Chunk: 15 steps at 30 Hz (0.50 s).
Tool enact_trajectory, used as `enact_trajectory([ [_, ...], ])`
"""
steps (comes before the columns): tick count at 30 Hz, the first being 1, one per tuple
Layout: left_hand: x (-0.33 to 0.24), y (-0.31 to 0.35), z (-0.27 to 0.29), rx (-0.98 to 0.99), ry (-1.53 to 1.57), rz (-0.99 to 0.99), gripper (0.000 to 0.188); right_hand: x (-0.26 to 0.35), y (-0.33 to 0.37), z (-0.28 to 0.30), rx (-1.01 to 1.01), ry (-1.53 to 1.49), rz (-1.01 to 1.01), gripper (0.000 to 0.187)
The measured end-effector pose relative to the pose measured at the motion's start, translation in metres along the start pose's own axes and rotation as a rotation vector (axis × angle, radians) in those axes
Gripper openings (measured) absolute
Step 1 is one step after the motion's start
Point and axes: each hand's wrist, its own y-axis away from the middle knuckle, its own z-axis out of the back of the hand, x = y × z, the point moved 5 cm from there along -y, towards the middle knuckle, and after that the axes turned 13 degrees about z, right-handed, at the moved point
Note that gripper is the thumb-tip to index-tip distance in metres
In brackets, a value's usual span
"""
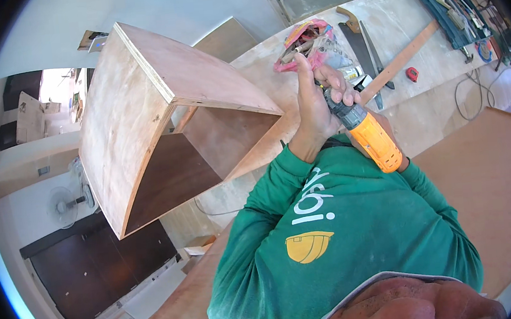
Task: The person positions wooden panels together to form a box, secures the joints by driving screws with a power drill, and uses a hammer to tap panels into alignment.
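Note:
An orange and dark grey cordless drill (377,144) is held close in front of my chest, its front end tilted away toward the workbench. My left hand (317,105) is closed around the chuck end, fingers curled over it and thumb pointing up. Behind the drill body, my right hand (382,122) grips the tool; most of its fingers and the handle are hidden. What sits in the chuck is covered by my left fingers. To the left stands an open plywood box (118,117) with a sloping side, resting on the bench.
On the workbench (401,19) lie a pink plastic bag (300,40) of small items, a handsaw (355,38), a wooden strip (407,56), a red tape measure (411,74) and a tool case (452,11). A cable (473,82) hangs at right. A fan (65,206) stands at far left.

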Motion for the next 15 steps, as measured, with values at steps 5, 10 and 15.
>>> enact_trajectory([
  [5, 0.0006, 0.0023, -0.0009, -0.032, -0.019, -0.015, 0.072, 0.0001, 0.0013, 0.0000, 0.034, -0.003, -0.045, 0.039],
  [10, 0.0022, 0.0048, -0.0039, -0.001, -0.024, -0.017, 0.071, 0.0020, 0.0045, 0.0013, 0.013, -0.046, -0.011, 0.040],
  [15, 0.0046, 0.0053, -0.0044, -0.006, -0.020, -0.006, 0.071, 0.0033, 0.0064, 0.0034, 0.029, -0.092, -0.035, 0.042],
])
